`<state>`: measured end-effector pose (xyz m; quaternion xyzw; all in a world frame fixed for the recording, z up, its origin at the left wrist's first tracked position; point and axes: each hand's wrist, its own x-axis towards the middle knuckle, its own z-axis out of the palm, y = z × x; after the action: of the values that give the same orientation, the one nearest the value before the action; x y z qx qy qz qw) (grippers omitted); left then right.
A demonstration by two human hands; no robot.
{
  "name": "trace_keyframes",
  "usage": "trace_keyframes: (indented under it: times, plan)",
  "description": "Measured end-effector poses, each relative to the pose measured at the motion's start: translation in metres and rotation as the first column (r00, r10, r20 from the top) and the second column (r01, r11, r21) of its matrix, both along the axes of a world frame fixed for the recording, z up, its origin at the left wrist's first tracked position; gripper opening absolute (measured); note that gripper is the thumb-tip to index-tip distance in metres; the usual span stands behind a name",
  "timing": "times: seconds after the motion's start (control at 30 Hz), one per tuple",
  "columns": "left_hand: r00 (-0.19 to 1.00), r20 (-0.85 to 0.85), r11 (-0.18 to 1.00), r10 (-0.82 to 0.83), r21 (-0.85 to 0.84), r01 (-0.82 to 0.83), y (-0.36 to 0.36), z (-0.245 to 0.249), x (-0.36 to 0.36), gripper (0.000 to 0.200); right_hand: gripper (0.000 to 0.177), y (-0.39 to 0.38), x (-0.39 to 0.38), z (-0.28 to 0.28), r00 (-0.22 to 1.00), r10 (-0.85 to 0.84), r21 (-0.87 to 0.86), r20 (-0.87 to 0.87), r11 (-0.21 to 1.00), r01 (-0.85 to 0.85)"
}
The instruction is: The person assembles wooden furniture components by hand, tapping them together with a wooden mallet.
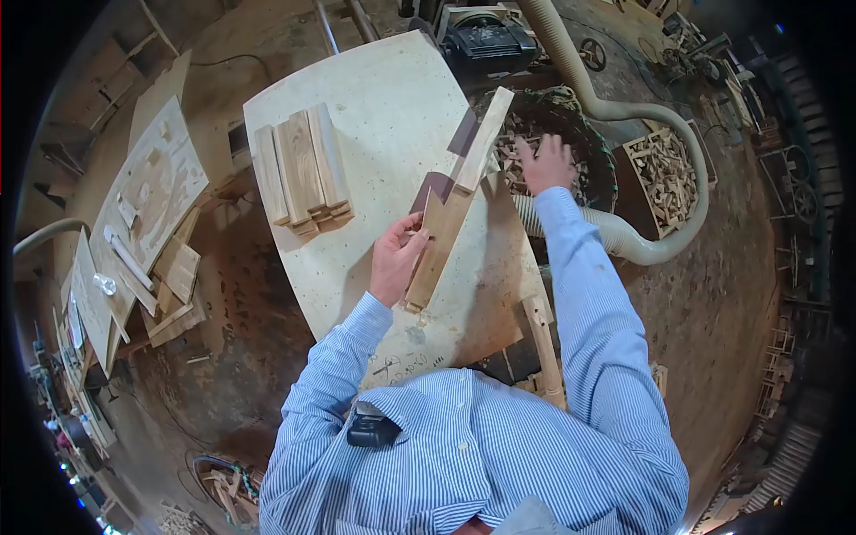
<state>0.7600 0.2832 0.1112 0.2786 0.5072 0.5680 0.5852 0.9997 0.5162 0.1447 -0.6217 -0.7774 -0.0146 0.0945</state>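
My left hand (397, 259) grips the left edge of a narrow wooden board (443, 236), thumb on its top face. The board lies slanted on the pale worktable (383, 98). Against its far end sits a lighter wooden strip (489, 134) that reaches past the table's right edge. Brown patches (433, 192) show along the left of both pieces. My right hand (546, 165) is stretched out over a basket (602, 147) full of wood offcuts, its fingers spread and nothing in them. On the table's left side rests a stack of wooden boards (303, 169).
A ribbed hose (691, 187) curls around the basket and a box of offcuts (660, 178). A dark motor (489, 40) stands behind the table. Near my body, a wooden bar (542, 343) juts up at the table's right. Panels with scraps (156, 178) lean at the left.
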Motion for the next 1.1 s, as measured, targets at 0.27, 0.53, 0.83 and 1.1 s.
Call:
trace_keyframes:
  times: [0.27,0.53,0.83,1.1]
  plan:
    - [0.885,0.461,0.998,-0.063,0.038,0.052,0.034,0.01,0.018,0.034,0.057,-0.122,-0.001,0.028,0.682,0.717,0.182,-0.143,0.697,-0.694]
    - [0.966,0.204,0.987,-0.156,0.002,0.159,0.053,0.031,0.053,0.033,0.038,-0.112,0.011,0.02,0.647,0.736,0.335,-0.2,0.672,-0.661]
    - [0.525,-0.839,0.901,0.144,0.33,0.28,0.068,-0.001,0.056,0.045,0.029,0.002,0.008,-0.017,0.233,-0.22,-0.251,-0.947,0.961,-0.112]
    - [0.003,-0.978,0.904,0.209,0.195,0.38,0.091,-0.017,0.066,0.065,0.035,0.027,0.006,-0.06,0.33,-0.36,-0.466,-0.873,0.816,-0.341]
